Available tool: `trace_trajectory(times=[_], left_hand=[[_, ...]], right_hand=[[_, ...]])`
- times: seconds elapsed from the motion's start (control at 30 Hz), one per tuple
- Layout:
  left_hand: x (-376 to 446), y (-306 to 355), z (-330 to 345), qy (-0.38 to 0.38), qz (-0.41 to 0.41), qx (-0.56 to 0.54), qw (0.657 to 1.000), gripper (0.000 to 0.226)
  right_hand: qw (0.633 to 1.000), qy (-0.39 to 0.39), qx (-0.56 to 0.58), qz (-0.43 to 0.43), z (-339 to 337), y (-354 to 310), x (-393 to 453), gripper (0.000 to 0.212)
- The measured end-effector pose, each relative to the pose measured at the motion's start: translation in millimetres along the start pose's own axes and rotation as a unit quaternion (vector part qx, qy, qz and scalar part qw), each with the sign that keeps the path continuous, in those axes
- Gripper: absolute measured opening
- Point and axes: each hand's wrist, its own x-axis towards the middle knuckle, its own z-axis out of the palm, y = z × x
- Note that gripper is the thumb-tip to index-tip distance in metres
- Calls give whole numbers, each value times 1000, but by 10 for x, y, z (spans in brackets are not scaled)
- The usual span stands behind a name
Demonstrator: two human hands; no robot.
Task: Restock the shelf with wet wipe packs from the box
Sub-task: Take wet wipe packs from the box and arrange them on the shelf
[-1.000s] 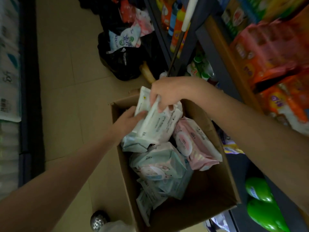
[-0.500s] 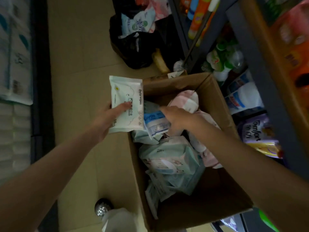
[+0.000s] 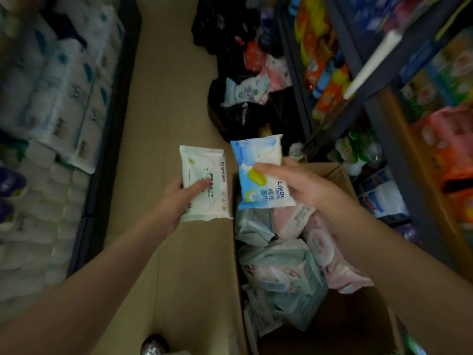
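While each hand holds a pack clear of the open brown cardboard box [image 3: 340,326], the step in hand looks like the lift-out — two packs have been picked and neither has reached a shelf. The next move, as I judge it, calls for carrying both to whichever shelf takes wet wipes; the tall dark metal shelving [image 3: 368,80] on the right is crowded with bottles and bright packets, and the shelf on the left holds blurred white paper packs [image 3: 51,103], so which one is meant I cannot tell.

The left hand [image 3: 179,198] grips a flat white wet wipe pack with pale green edges [image 3: 203,184], thumb laid across its face and fingers hidden behind it, holding it upright over the tan floor just beside the box's left wall. The right hand [image 3: 302,188] pinches a blue and white wet wipe pack with a yellow oval label [image 3: 261,175], thumb curled over the front and fingers behind, above the far end of the box. The two packs stand side by side, near each other but apart.

Inside the box a loose heap of pale green and pink wet wipe packs [image 3: 284,267] remains — plenty left to shelve.
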Motion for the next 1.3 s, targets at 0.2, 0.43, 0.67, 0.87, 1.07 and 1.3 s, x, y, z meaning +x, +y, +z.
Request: trace_trajectory(times=[0.2, 0.43, 0.67, 0.87, 1.07, 1.3], left_hand=[[-660, 633, -689, 20, 84, -22, 996, 35], [-1788, 1192, -2033, 58, 220, 33, 973, 26], [-3285, 1888, -3753, 198, 355, -1, 914, 24], [-4495, 2237, -4712, 268, 448, -37, 852, 15], [-4924, 2522, -5105, 282, 499, -36, 819, 17], [-4917, 3240, -5670, 352, 500, 1, 791, 24]], right_hand=[[998, -9, -22, -51, 1260, -618, -370, 8], [987, -133, -47, -82, 3003, -1180, -736, 17], [956, -211, -59, -195, 5172, -1876, -1158, 28], [926, -197, -40, -320, 6572, -2633, -1412, 12], [844, -263, -181, -431, 7756, -2957, -1529, 16], [783, -534, -115, -298, 8503, -3488, -1317, 59]])
